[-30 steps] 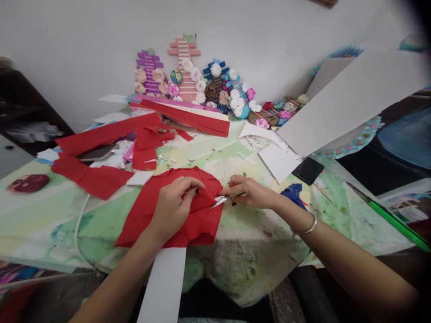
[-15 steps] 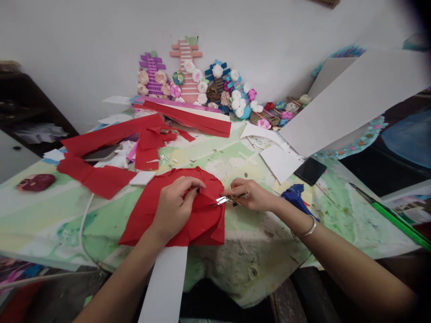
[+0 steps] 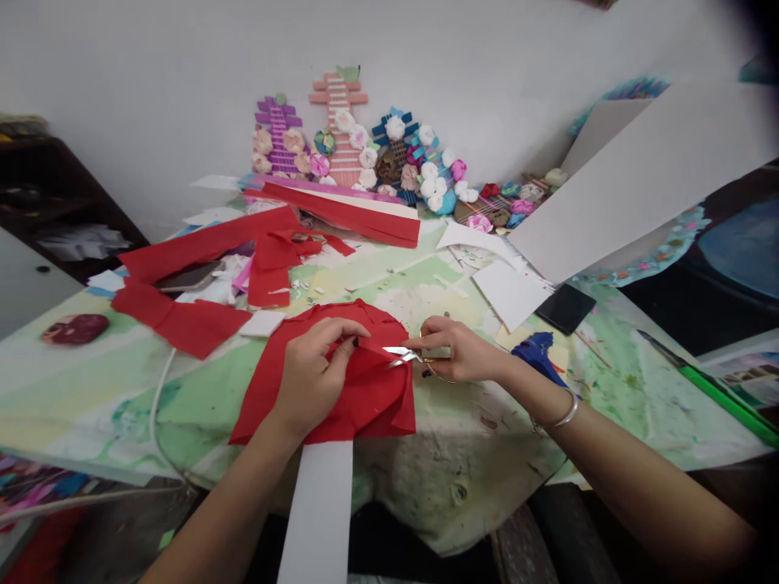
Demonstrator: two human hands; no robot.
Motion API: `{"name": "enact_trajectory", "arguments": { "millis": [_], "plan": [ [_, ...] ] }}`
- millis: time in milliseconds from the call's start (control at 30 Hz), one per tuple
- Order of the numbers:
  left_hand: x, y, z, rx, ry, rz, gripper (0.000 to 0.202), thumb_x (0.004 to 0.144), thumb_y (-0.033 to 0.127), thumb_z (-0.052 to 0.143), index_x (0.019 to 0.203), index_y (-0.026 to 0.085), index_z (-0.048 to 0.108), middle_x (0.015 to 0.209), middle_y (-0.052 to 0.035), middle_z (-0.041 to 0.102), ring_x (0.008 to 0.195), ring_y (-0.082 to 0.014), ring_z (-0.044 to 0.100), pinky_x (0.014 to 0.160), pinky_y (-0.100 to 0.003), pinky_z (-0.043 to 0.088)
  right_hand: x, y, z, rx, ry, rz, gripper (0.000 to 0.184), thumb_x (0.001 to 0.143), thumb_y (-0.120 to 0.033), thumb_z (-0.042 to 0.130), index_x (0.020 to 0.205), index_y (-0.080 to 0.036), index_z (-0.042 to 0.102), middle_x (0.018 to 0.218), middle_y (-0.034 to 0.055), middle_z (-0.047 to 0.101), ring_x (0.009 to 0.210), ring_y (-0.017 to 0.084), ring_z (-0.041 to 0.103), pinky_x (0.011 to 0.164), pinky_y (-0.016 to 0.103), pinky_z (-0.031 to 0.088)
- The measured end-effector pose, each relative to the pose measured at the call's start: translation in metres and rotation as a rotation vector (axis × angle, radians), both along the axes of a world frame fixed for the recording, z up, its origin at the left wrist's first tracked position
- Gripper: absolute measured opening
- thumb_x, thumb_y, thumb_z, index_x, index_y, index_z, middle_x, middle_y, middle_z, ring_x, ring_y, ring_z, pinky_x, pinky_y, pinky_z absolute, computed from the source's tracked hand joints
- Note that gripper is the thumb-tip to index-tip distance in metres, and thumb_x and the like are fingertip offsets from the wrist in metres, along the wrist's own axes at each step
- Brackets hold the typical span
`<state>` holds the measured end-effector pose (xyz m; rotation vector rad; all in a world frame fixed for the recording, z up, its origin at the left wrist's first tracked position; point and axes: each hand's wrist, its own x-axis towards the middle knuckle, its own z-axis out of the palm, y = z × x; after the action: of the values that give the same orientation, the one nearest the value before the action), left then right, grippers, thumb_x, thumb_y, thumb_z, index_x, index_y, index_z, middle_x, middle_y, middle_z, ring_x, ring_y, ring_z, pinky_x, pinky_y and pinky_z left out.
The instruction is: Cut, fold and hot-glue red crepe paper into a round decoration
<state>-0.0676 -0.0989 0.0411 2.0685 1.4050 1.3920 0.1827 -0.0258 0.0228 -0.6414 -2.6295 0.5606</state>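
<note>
Red crepe paper [image 3: 273, 393] lies spread at the table's front, over a white card strip [image 3: 320, 511] that hangs past the edge. My left hand [image 3: 320, 369] rests on the red paper and pinches a raised fold of it between thumb and fingers. At the paper's right side, my right hand [image 3: 456, 349] grips a small pair of scissors [image 3: 406, 355] by the handles. The scissor blades are apart and point left, across the raised red fold. My left palm hides part of the paper under it.
Red paper scraps [image 3: 182, 320] lie at the left, beside a dark red object [image 3: 76, 328]. A blue glue gun [image 3: 539, 357], a black square item [image 3: 565, 308] and a green-handled cutting tool [image 3: 718, 401] lie at the right. Flower-decorated crafts [image 3: 344, 154] stand along the wall.
The scissor blades have opened wider. The red paper and the white strip have shifted slightly right in view. My left hand keeps its pinch.
</note>
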Motion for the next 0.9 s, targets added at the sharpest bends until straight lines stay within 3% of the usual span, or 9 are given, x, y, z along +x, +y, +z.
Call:
{"name": "enact_trajectory", "arguments": {
  "millis": [333, 533, 900],
  "plan": [
    [0.004, -0.003, -0.002, -0.007, 0.002, -0.032, 0.017, 0.088, 0.017, 0.047, 0.086, 0.02, 0.063, 0.085, -0.0011, 0.067, 0.081, -0.016, 0.062, 0.075, -0.028, 0.048, -0.018, 0.0, 0.005, 0.117, -0.04, 0.055, 0.043, 0.078, -0.007, 0.057, 0.12, -0.016, 0.063, 0.079, 0.007, 0.057, 0.078, 0.019, 0.048, 0.072, 0.031, 0.04],
    [0.001, -0.005, 0.0, -0.005, 0.003, -0.027, 0.016, 0.088, 0.017, 0.047, 0.086, 0.02, 0.063, 0.085, -0.0012, 0.068, 0.08, -0.0159, 0.062, 0.074, -0.028, 0.048, -0.021, -0.001, 0.007, -0.014, -0.015, -0.005, 0.042, 0.067, -0.002, 0.061, 0.107, -0.014, 0.062, 0.085, 0.0054, 0.062, 0.08, 0.017, 0.053, 0.073, 0.029, 0.042],
    [-0.005, -0.01, 0.004, -0.036, 0.023, -0.007, 0.018, 0.088, 0.018, 0.047, 0.087, 0.021, 0.064, 0.087, -0.0013, 0.069, 0.083, -0.0167, 0.063, 0.075, -0.028, 0.05, -0.026, 0.002, 0.006, -0.044, 0.049, -0.104, 0.031, 0.069, 0.0, 0.058, 0.091, -0.02, 0.067, 0.082, 0.0013, 0.065, 0.072, 0.011, 0.06, 0.067, 0.021, 0.043]
  ]
}}
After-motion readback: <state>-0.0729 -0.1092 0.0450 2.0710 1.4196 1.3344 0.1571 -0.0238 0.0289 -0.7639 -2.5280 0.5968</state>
